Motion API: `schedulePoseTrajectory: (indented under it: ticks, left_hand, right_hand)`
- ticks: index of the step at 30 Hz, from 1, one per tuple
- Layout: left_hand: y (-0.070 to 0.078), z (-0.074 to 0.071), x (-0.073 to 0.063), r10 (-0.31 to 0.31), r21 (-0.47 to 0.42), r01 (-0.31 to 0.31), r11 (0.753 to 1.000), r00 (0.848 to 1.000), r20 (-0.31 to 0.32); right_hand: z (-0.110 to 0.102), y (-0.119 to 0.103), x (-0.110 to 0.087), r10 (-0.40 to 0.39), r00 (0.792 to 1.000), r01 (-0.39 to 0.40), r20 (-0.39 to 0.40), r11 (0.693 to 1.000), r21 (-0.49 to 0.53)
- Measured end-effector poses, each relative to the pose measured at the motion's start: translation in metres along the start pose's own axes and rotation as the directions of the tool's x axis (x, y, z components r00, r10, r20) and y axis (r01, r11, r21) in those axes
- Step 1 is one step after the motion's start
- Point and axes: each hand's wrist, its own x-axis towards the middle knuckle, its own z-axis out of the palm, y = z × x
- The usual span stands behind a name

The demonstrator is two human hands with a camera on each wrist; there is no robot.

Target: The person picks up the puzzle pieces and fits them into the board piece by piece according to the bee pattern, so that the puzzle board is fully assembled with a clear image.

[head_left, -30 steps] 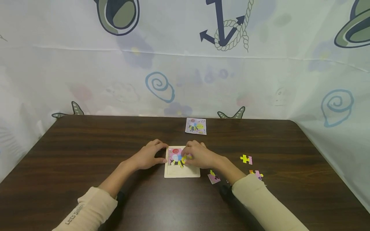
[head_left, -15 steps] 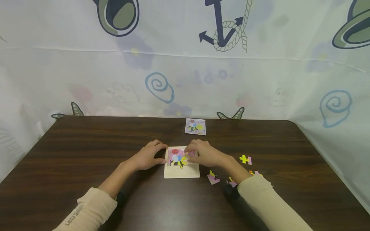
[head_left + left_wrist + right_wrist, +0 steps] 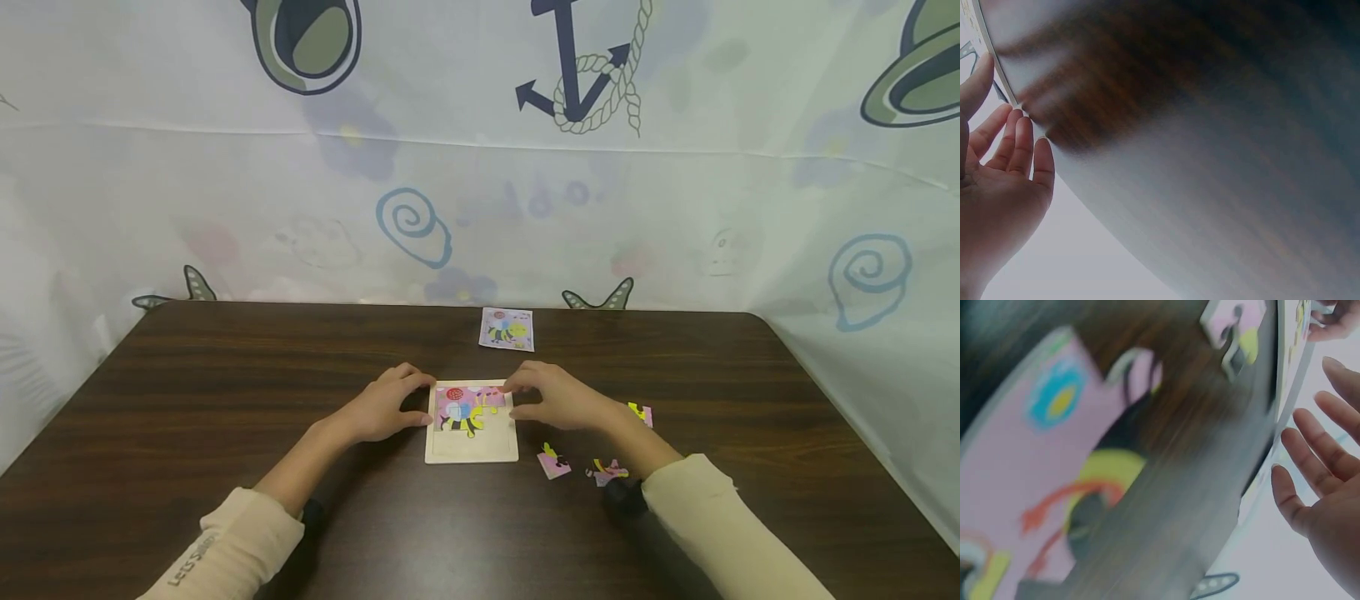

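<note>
A square wooden puzzle board point(image 3: 471, 452) lies mid-table, its upper part filled with pink and yellow bee pieces and its lower part bare wood. My left hand point(image 3: 384, 408) rests at the board's left edge, thumb and fingers spread along it. In the left wrist view, the fingers point(image 3: 1022, 134) reach the edge fairly straight. At the upper right corner is my right hand point(image 3: 558, 398), holding nothing, fingertips right at the board's side. The right wrist view has that hand's fingers point(image 3: 1316, 450) loosely extended.
Loose puzzle pieces lie right of the board: one pink and yellow piece point(image 3: 553, 463), another point(image 3: 606, 472) by the right forearm, and a yellow one point(image 3: 641, 413) partly behind it. A bee picture card point(image 3: 507, 329) sits near the table's back edge, before a printed cloth point(image 3: 315, 183).
My right hand has drawn back from the pieces in the board to its right edge, uncovering the pink piece in the upper right. The left hand has stayed put.
</note>
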Motion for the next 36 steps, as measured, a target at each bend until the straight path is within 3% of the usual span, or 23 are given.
schedulePoseTrajectory:
  ticks: [4, 14, 36]
  left_hand:
    - [-0.001, 0.001, 0.0, -0.002, -0.003, 0.002, 1.0, 1.0, 0.0]
    - [-0.001, 0.002, 0.0, -0.021, -0.017, 0.021, 1.0, 1.0, 0.004]
    - [-0.001, 0.0, 0.0, -0.009, -0.014, 0.009, 1.0, 1.0, 0.003]
  right_hand:
    - [-0.004, 0.009, -0.007, -0.007, 1.0, 0.007, -0.028, 1.0, -0.013]
    - [-0.016, 0.033, -0.029, 0.058, 0.998, -0.058, -0.036, 0.998, 0.011]
    - [-0.049, 0.082, -0.096, 0.206, 0.977, -0.208, -0.059, 0.977, -0.036]
